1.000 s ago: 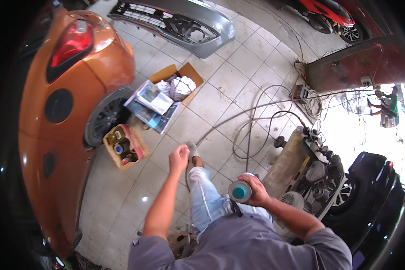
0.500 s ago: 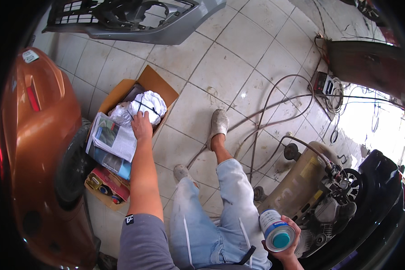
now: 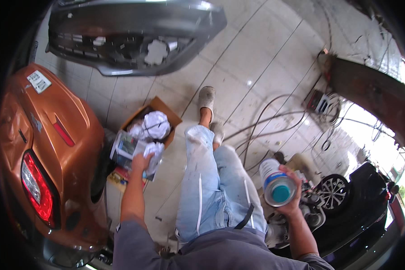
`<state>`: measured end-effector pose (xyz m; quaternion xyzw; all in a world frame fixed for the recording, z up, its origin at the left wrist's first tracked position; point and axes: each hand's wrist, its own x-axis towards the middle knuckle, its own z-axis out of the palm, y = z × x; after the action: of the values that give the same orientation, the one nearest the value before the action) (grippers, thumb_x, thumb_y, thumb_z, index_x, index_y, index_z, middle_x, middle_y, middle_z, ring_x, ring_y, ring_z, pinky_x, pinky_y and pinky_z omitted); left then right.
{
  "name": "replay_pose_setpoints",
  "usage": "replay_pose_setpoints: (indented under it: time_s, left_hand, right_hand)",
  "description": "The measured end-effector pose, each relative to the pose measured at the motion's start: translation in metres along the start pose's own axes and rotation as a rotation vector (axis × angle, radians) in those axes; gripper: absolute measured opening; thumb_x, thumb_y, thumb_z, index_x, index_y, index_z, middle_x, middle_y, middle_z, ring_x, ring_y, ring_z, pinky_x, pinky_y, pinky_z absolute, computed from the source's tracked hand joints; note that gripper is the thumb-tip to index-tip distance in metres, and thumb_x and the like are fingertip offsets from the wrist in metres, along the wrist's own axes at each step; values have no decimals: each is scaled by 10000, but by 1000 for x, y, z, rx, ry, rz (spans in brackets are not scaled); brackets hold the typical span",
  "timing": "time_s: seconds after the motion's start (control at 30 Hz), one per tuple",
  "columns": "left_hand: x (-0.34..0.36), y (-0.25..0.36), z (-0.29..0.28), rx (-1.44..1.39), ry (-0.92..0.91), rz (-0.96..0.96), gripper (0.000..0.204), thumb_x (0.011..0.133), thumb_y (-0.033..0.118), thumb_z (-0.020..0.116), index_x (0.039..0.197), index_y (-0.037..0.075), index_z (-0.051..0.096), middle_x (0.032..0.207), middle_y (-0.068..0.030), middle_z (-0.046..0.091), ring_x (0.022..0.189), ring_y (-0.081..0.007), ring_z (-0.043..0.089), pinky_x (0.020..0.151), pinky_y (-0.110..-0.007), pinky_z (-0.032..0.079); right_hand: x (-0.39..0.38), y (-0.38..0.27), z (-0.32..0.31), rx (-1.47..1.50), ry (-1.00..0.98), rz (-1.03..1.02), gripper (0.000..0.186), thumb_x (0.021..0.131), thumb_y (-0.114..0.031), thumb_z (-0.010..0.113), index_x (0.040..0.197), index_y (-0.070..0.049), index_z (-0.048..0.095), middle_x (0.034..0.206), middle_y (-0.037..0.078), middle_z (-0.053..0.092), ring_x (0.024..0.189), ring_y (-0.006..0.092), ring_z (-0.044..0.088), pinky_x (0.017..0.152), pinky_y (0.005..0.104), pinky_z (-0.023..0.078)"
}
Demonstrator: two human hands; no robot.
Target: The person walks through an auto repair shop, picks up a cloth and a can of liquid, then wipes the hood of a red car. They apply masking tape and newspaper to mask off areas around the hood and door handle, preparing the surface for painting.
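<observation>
My right hand [image 3: 293, 191] grips a round metal can [image 3: 269, 172] with a white and blue label and a teal cap, tilted so the cap end faces me. Over the folded newspaper [image 3: 125, 145], my left hand [image 3: 142, 163] is closed on a crumpled white cloth [image 3: 155, 150]; its fingertips are partly hidden. Beyond that hand, a bundle of white cloth [image 3: 156, 125] with a dark tie sits in an open cardboard box [image 3: 173, 122].
An orange car [image 3: 72, 121] stands at my left and a loose grey bumper [image 3: 135, 22] lies ahead. Hoses [image 3: 256, 128] loop over the tiled floor. A compressor tank [image 3: 303, 166] and a black car part [image 3: 362, 189] are at the right.
My left hand has drawn back from the tied bundle toward me, with white cloth in its fingers. The can has risen in my right hand. My view and feet have shifted.
</observation>
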<state>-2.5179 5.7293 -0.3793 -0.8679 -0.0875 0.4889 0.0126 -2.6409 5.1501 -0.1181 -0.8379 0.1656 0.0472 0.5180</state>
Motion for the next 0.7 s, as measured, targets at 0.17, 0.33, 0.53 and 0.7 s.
replay_pose_setpoints:
  time_s: [0.17,0.33,0.53,0.7]
  left_hand:
    - [-77,42,-31,-527,304,57,459,838,425,823,1081,39,767,1010,-219,762,945,-388,735,868,-467,563]
    - [-76,250,-278,-769,386,307,287,817,204,791,1024,13,732,950,-183,744,980,-358,732,878,-413,562]
    - [-111,490,-626,-996,424,1146,313,961,200,723,1210,23,656,934,-178,756,852,-304,739,804,-370,559]
    - [-123,598,-812,-665,56,1525,149,969,174,721,1078,72,719,927,-181,730,824,-306,729,744,-359,555]
  right_hand:
    - [101,-131,-59,-148,-196,86,944,590,-231,993,1395,-87,524,1328,157,667,1250,355,646,1062,446,519]
    - [234,-227,-108,-51,-293,-40,939,589,-279,987,1399,-92,552,1338,137,660,1238,334,650,1054,437,528]
    - [411,-305,-167,-36,-208,-339,972,534,-355,1005,1363,-100,566,1559,227,421,1517,489,284,1215,616,297]
    - [595,-344,-226,-32,-195,-486,1015,548,-382,999,1401,-75,544,1631,308,259,1570,500,172,1262,575,212]
